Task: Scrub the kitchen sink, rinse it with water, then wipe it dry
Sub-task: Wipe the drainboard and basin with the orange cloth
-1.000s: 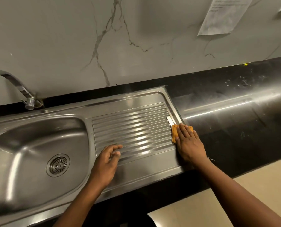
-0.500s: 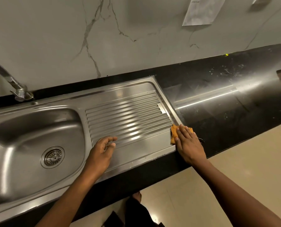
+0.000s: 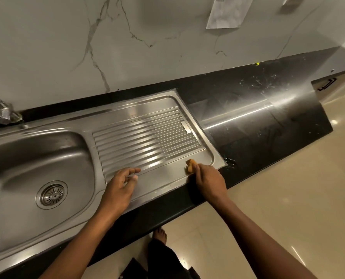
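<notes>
Now at risk: the orange pad [image 3: 191, 165] is working close to the front right corner of the sink [image 3: 26, 158]. A stroke carried too far could run off the steel onto the black tabletop [image 3: 258, 121] or over its front edge.
Cause: only a narrow flat margin separates the pad from the rim, and most of the pad is hidden under the fingers, so its edge is hard to judge.
Second risk: the ribbed drainboard [image 3: 147, 137] could end up only half cleaned, since a pad moved across the ridges may skip the grooves.
Third risk: the white specks [image 3: 258, 81] on the tabletop behind could be dragged into the sink if the pad strays that way.
Pad and hands: the pad lies under the fingers of the right hand [image 3: 210, 179], with one corner showing at its far left side. It is well apart from the left hand [image 3: 121, 188], with bare steel between them.
Right hand: the fingers are curled over the pad and press it onto the flat strip in front of the ribs.
Left hand: it holds nothing and its fingers are loosely bent. It sits at the front edge of the ribs, and I cannot tell whether it touches or hovers.
Sink: it is set into the tabletop, with the basin and drain [image 3: 53, 195] left of both hands and the tap [image 3: 2, 113] at the far left rear.
Stage, as I judge it: either scrubbing or drying. No water shows to settle which.
</notes>
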Demonstrator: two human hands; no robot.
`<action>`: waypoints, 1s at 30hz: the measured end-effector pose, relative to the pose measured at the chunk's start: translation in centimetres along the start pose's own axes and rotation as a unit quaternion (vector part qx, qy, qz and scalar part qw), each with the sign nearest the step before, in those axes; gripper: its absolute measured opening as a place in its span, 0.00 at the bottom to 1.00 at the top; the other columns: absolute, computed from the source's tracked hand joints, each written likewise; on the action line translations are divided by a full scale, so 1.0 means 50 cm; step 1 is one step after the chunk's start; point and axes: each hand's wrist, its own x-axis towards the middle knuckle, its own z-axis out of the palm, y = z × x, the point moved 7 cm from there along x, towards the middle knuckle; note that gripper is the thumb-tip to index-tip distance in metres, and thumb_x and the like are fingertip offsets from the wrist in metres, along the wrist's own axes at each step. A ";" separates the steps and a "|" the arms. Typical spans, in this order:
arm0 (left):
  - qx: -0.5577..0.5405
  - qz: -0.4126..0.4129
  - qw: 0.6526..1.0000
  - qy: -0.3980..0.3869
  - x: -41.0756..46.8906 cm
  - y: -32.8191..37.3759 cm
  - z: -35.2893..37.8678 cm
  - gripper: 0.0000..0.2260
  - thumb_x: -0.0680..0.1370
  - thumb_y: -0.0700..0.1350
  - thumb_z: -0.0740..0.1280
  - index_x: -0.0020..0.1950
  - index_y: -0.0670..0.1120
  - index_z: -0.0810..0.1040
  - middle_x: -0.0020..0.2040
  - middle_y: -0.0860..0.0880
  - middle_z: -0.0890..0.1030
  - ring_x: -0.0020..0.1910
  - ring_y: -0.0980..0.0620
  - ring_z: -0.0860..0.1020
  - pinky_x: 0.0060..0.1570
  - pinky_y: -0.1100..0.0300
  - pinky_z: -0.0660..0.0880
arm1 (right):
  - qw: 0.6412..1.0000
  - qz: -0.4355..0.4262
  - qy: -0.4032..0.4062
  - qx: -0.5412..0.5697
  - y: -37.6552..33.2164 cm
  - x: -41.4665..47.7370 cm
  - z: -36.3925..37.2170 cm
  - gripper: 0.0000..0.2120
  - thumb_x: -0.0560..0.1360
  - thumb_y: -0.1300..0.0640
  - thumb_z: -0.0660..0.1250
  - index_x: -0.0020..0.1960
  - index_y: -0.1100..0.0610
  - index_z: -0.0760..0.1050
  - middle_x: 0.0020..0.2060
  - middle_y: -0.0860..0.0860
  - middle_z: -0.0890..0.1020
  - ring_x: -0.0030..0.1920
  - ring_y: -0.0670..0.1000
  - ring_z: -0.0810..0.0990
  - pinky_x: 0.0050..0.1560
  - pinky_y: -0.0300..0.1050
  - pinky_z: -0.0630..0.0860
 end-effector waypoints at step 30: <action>-0.018 0.000 1.000 -0.007 -0.048 -0.030 -0.021 0.12 0.86 0.47 0.62 0.64 0.63 0.77 0.66 0.59 0.76 0.67 0.55 0.74 0.62 0.57 0.71 | 0.994 0.025 -0.064 -0.084 -0.045 -0.091 0.110 0.31 0.87 0.40 0.41 0.84 0.53 0.41 0.84 0.51 0.43 0.82 0.48 0.36 0.82 0.50 0.36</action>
